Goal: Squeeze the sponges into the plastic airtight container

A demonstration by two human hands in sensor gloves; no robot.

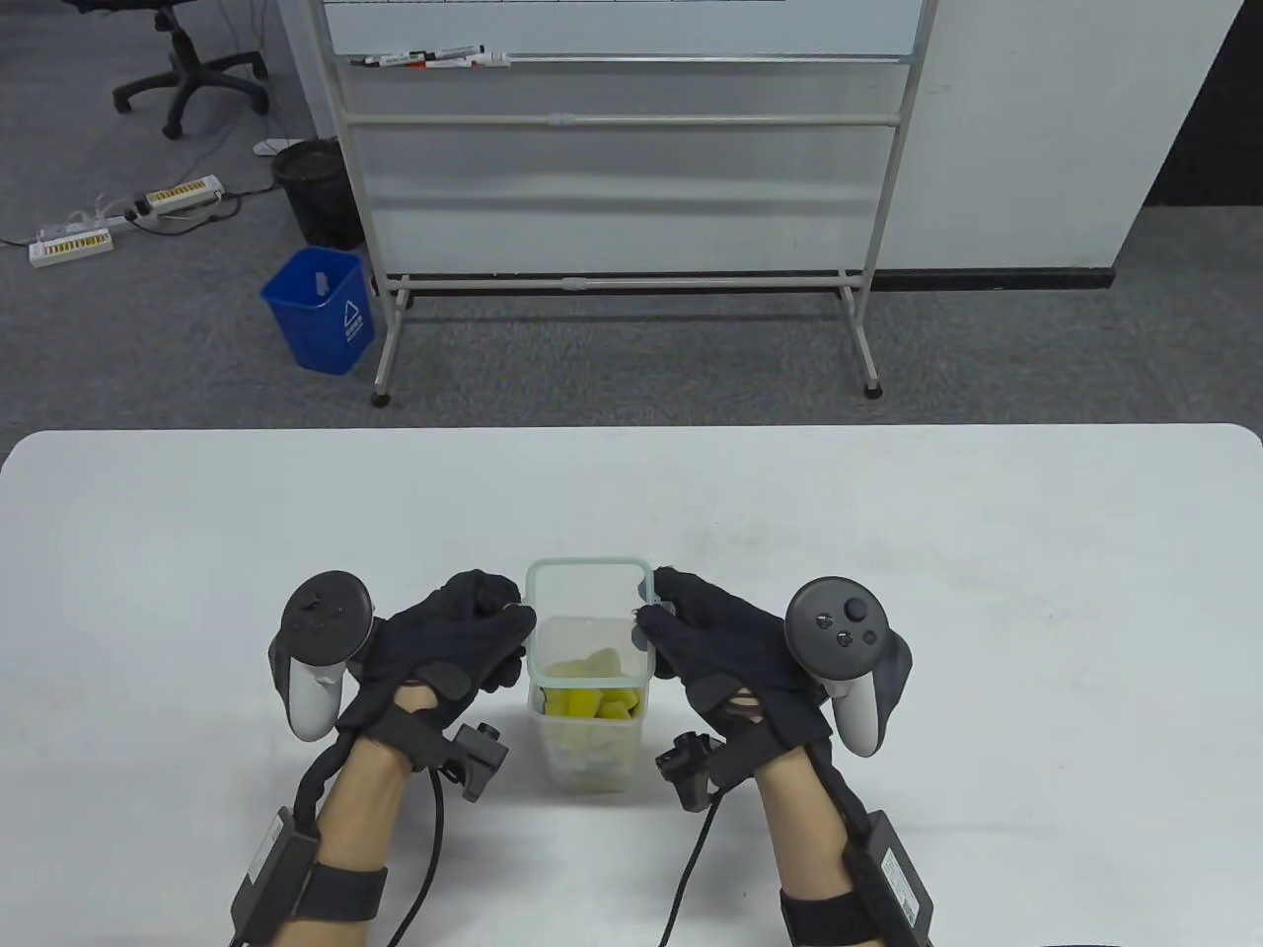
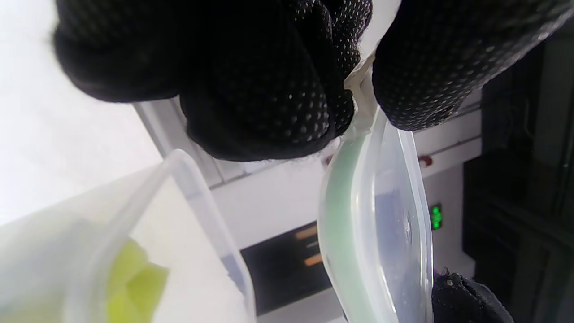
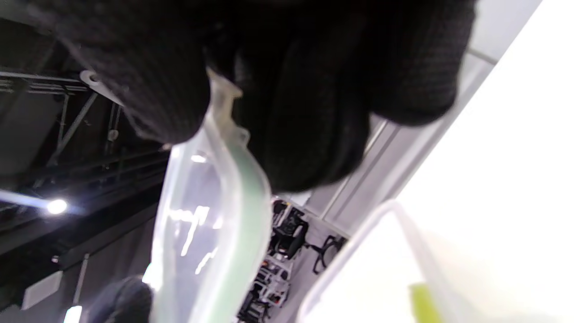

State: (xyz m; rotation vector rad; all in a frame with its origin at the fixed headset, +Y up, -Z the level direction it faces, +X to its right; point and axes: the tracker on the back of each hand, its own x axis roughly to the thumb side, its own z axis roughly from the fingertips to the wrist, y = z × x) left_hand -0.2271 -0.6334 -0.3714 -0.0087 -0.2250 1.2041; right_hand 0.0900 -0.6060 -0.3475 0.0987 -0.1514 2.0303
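A clear plastic container [image 1: 592,764] stands on the white table near the front edge, with yellow sponges [image 1: 592,700] inside. A clear lid with a pale green seal [image 1: 589,564] is held level above the container's mouth, apart from its rim. My left hand [image 1: 508,617] pinches the lid's left edge tab. My right hand [image 1: 656,617] pinches its right edge tab. In the left wrist view my fingers [image 2: 269,89] pinch the lid [image 2: 376,224] above the container rim [image 2: 179,179] and sponges [image 2: 134,278]. In the right wrist view my fingers [image 3: 314,89] hold the lid [image 3: 210,233] above the rim [image 3: 385,220].
The white table [image 1: 888,592] spreads to both sides and beyond the container. Past its far edge stand a whiteboard frame [image 1: 622,286] and a blue bin [image 1: 321,308] on the floor.
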